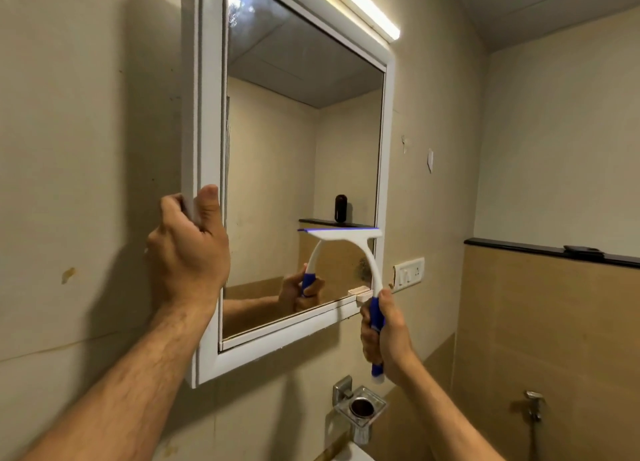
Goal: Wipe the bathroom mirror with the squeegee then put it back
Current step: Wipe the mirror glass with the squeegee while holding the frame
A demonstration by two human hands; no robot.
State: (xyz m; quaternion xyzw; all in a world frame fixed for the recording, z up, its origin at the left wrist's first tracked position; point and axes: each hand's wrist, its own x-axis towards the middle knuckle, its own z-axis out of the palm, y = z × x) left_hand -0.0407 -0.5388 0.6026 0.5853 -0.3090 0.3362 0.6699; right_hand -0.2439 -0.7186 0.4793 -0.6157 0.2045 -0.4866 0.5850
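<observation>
The right hand (382, 336) gripped the squeegee (360, 270) handle, its blade lying level against the mirror (301, 156) glass near the lower right corner, above that hand. The left hand (188, 249) clasped the mirror's left frame edge.

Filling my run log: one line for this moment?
left hand grips mirror frame | right hand holds squeegee | blade on glass, lower right | wiping
</observation>
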